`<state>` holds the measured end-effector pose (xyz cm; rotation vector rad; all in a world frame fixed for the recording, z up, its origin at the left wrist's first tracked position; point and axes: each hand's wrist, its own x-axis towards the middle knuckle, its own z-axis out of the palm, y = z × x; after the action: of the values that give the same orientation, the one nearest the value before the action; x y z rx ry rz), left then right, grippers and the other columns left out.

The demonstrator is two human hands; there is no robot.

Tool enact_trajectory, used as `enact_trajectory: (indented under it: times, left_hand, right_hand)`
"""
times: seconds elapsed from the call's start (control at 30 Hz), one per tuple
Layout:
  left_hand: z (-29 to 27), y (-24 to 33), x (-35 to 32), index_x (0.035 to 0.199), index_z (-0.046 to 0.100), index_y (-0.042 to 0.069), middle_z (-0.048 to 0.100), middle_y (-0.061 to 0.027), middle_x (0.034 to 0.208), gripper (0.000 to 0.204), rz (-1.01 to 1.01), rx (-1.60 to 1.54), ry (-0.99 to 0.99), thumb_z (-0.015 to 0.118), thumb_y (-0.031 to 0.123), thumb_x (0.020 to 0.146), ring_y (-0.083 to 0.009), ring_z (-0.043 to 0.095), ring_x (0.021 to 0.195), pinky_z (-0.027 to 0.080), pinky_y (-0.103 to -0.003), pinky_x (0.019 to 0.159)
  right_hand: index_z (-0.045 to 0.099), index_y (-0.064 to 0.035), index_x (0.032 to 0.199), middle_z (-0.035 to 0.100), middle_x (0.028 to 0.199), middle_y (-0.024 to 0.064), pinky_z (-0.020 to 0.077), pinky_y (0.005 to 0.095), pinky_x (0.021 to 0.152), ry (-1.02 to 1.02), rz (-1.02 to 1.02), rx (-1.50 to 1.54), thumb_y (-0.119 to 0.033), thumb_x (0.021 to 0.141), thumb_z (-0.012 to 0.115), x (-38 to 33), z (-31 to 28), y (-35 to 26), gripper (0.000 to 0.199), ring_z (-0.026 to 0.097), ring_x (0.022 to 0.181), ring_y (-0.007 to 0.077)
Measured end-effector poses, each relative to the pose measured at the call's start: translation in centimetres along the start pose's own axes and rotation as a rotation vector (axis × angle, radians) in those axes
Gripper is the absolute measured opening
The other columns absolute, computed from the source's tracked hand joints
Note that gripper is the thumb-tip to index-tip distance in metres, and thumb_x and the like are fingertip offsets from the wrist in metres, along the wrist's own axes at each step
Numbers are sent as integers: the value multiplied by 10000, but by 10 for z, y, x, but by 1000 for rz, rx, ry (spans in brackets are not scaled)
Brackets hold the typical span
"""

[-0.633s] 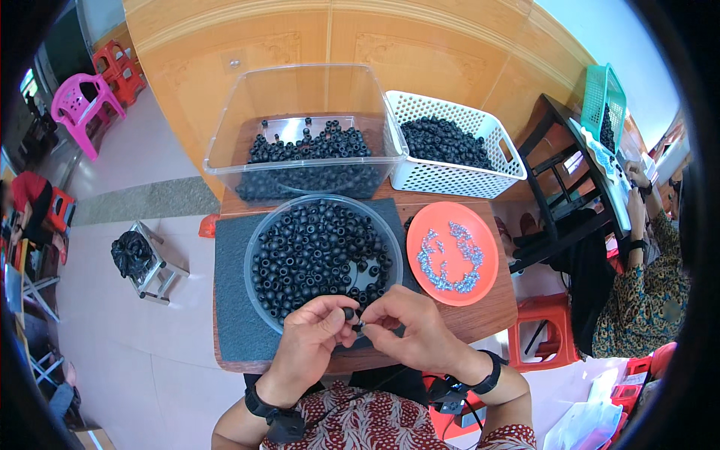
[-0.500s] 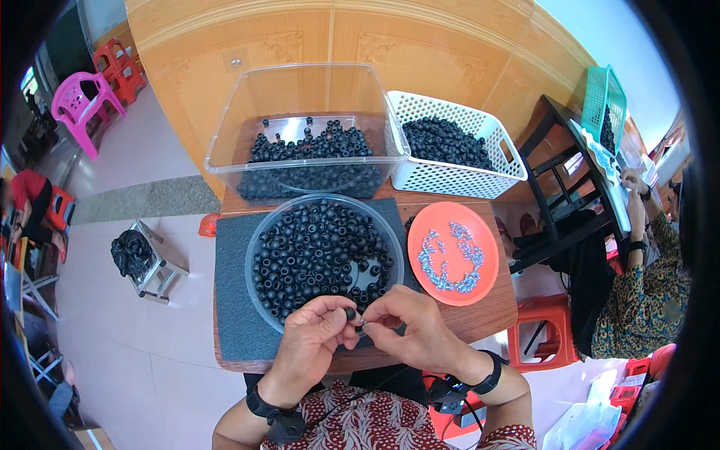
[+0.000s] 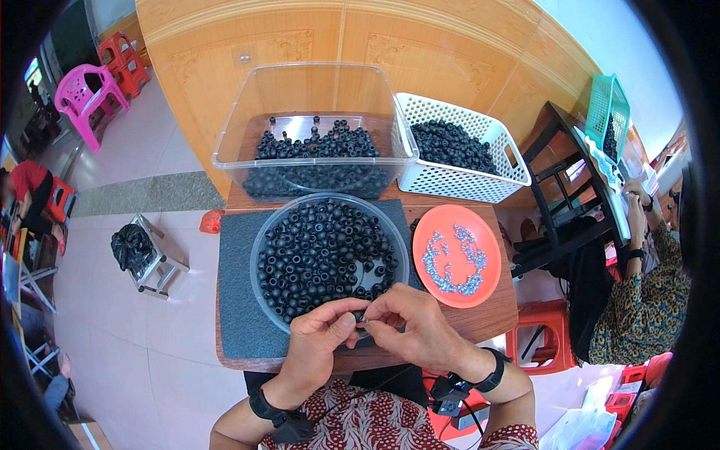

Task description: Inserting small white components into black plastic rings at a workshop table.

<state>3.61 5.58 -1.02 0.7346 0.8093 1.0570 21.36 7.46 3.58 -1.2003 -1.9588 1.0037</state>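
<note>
My left hand (image 3: 319, 341) is closed, thumb and fingers pinching a small round black knob-like piece (image 3: 358, 316). Against it my right hand (image 3: 409, 326) is pinched too; a tiny pale bit shows at its fingertips, too small to name. Both hands meet over the near rim of a round clear tub (image 3: 256, 289), which holds many hollow round black pieces (image 3: 319, 247). To the right of the tub lies an orange plate (image 3: 459, 294) with small silvery metal parts (image 3: 471, 285) scattered in a broken ring.
Behind the tub stand a clear rectangular bin (image 3: 315, 162) and a white perforated basket (image 3: 450, 180), both holding black pieces. A dark grey mat (image 3: 236, 300) lies under the tub. At right another person (image 3: 637, 300) works by a black stand; a metal stool (image 3: 161, 262) stands left.
The black piece has turned and sits lower, more covered between my fingertips. My hands have come slightly closer together. The whole view has shifted a little.
</note>
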Motion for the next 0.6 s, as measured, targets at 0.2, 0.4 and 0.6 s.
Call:
enact_trajectory:
  times: [0.2, 0.4, 0.6]
  left_hand:
    - [2, 2, -3, 1124, 601, -41, 658, -97, 878, 255, -20, -19, -4, 605, 112, 919, -140, 592, 713, 491, -269, 624]
    - [-4, 6, 3, 1087, 610, -33, 652, -97, 897, 237, -110, -235, -5, 623, 122, 908, -138, 585, 727, 488, -272, 662]
    - [0, 2, 3, 1076, 617, -26, 646, -66, 915, 233, 2, -110, 11, 643, 116, 893, -117, 566, 761, 471, -255, 701]
  right_hand:
    - [660, -10, 902, 625, 812, 61, 476, 238, 593, 4, 63, 1, -58, 796, 679, 6, -2, -3, 118, 593, 691, 113]
    - [661, -10, 896, 628, 801, 53, 475, 231, 596, -37, 120, 41, -66, 799, 687, 5, -7, -3, 115, 589, 691, 98]
    - [662, -12, 892, 620, 792, 46, 469, 232, 580, -48, 83, 71, -65, 792, 702, 5, -5, -2, 121, 581, 675, 87]
